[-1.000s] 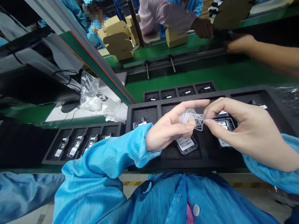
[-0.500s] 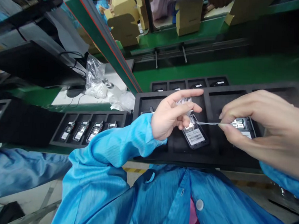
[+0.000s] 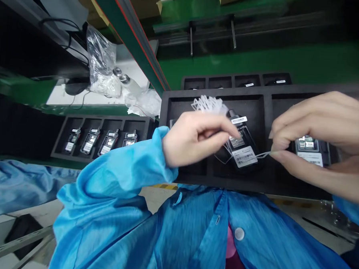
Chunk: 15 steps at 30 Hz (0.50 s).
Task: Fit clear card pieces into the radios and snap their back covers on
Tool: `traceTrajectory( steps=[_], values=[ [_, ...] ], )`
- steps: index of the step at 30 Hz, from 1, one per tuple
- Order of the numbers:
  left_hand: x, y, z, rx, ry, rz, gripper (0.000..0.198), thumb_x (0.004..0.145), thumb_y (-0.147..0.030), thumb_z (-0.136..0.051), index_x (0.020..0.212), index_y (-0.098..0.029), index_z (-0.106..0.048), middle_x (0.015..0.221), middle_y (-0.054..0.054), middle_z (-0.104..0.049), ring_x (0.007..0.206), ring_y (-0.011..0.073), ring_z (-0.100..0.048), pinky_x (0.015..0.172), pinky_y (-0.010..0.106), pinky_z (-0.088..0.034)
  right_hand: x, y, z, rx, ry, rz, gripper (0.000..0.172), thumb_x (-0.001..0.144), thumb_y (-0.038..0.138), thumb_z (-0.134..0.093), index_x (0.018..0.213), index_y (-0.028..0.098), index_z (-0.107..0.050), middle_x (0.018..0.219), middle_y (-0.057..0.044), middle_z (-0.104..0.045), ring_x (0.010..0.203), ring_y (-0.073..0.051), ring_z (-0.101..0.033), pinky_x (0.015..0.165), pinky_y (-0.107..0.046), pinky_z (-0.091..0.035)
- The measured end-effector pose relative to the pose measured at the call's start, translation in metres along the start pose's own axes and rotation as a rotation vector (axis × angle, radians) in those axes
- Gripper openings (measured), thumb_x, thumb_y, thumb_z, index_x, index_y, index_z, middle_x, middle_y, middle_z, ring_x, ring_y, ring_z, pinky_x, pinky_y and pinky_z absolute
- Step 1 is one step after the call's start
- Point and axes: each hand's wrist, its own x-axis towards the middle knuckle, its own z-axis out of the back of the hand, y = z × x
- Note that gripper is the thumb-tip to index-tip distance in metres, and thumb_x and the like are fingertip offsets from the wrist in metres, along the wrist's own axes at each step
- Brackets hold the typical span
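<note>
Both hands, left (image 3: 194, 137) and right (image 3: 314, 133), pinch a thin white strap (image 3: 261, 155) above a black device (image 3: 241, 148).

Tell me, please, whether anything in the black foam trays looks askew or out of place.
The black handheld device with the barcode label lies slanted across its compartment in the black foam tray, touched by the left hand, while the right hand pinches a thin white strand. Nothing looks spilled or damaged.

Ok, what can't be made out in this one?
Head view only:
- Label print on the device: too small to read.
- The second device: mostly covered by the right hand, which pinches a white strand.
- How the left hand grips the white loops: hidden by its own fingers.
- Inside the clear bag: blurred.
</note>
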Motion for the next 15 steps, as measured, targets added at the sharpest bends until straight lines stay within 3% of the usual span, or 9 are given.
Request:
traceTrajectory(
  steps=[3, 7, 10, 15],
  values=[
    [-0.017, -0.001, 0.001, 0.282, 0.123, -0.157, 0.019, 0.093, -0.024, -0.058, 0.092, -0.018, -0.076, 0.071, 0.003, -0.064, 0.067, 0.0152, -0.057, 0.063, 0.031, -0.045, 0.005, -0.015, -0.014, -0.017, 0.073, 0.052, 0.006, 0.092, 0.026, -0.061, 0.086, 0.025, -0.063, 0.102, -0.004, -0.066, 0.097, -0.022, -0.056, 0.079, -0.040, -0.045],
    [-0.031, 0.003, -0.004, 0.541, 0.109, -0.200, 0.027, 0.093, -0.027, -0.052, 0.092, -0.018, -0.078, 0.078, 0.009, -0.066, 0.068, 0.0187, -0.058, 0.060, 0.032, -0.046, 0.010, -0.031, -0.038, -0.022, 0.047, -0.053, 0.007, 0.088, 0.029, -0.064, 0.083, 0.024, -0.064, 0.095, -0.003, -0.064, 0.092, -0.022, -0.054, 0.086, -0.043, -0.045],
    [-0.034, 0.006, -0.007, 0.672, 0.154, -0.257, 0.034, 0.097, -0.032, -0.049, 0.109, -0.019, -0.079, 0.092, 0.013, -0.069, 0.078, 0.0223, -0.063, 0.066, 0.035, -0.053, 0.011, -0.032, -0.045, -0.015, 0.057, -0.128, 0.009, 0.089, 0.029, -0.063, 0.083, 0.024, -0.063, 0.096, -0.004, -0.063, 0.093, -0.023, -0.056, 0.090, -0.046, -0.045],
    [-0.032, 0.007, -0.017, 0.834, 0.255, -0.322, 0.043, 0.103, -0.040, -0.047, 0.135, -0.020, -0.068, 0.115, 0.016, -0.069, 0.104, 0.0287, -0.065, 0.084, 0.042, -0.056, 0.013, -0.029, -0.046, -0.063, 0.022, -0.133, 0.009, 0.091, 0.027, -0.063, 0.084, 0.022, -0.064, 0.096, -0.005, -0.064, 0.091, -0.022, -0.058, 0.087, -0.043, -0.044]
  ],
)
